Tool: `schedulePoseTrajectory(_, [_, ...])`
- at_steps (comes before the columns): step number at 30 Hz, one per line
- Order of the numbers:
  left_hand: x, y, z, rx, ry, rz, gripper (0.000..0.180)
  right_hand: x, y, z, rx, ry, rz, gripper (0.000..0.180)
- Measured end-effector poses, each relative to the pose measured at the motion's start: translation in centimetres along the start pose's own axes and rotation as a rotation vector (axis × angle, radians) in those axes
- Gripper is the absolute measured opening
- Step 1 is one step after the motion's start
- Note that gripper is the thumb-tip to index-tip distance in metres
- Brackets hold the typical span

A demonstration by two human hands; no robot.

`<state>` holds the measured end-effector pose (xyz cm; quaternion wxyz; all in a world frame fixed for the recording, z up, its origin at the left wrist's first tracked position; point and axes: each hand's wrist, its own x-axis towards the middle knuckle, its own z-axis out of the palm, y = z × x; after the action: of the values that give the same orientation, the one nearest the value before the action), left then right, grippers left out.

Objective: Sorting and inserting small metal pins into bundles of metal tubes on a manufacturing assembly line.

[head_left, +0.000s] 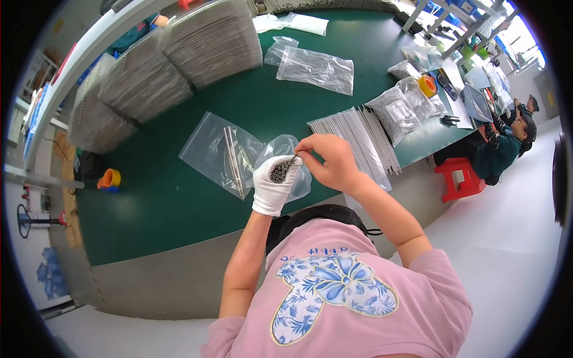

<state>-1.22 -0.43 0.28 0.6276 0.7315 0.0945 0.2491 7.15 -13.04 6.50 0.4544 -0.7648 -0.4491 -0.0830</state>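
Note:
My left hand [271,194], in a white glove, is wrapped round a bundle of thin metal tubes [280,173] whose round open ends face up. My bare right hand [335,161] pinches at the bundle's upper edge; what lies between its fingertips is too small to make out. Beneath and beside the left hand is a crumpled transparent plastic bag [303,184]. Further left, a few long thin rods [232,160] lie on a flat transparent bag [200,145]. Right of my hands, many similar rods [343,130] are laid side by side, partly on plastic.
The green table [149,206] carries tall plastic-wrapped stacks [209,42] at the far left. Filled bags of small grey parts [395,114] and a tape roll [427,86] stand right. Another tape roll [109,178] is left. A person [504,149] sits by a red stool [458,179].

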Motion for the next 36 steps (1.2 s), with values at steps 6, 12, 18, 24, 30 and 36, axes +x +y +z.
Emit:
schedulePoseTrajectory(6, [0.3,-0.4,0.0,0.003,-0.009,0.029,0.016,0.7,0.1,-0.4,-0.067,-0.051,-0.121,0.009])
schedulePoseTrajectory(12, [0.4,-0.3,0.0,0.015,0.0,0.086,0.017,0.8,0.0,-0.2,-0.053,-0.021,-0.112,0.009])
schedulePoseTrajectory(18, [0.3,-0.4,-0.1,0.019,0.001,0.075,0.017,1.0,-0.2,-0.1,-0.068,-0.04,-0.132,0.01])
schedulePoseTrajectory(24, [0.2,-0.9,-0.2,0.068,0.008,0.096,0.018,1.5,-0.5,-0.1,-0.127,-0.098,-0.204,0.009])
schedulePoseTrajectory(30, [0.3,-0.6,-0.2,0.073,0.007,0.084,0.018,1.8,0.1,0.2,-0.078,-0.098,-0.22,0.012])
schedulePoseTrajectory(36, [0.2,-0.6,-0.3,0.067,0.003,0.078,0.018,1.6,0.0,0.4,-0.085,-0.103,-0.213,0.012])
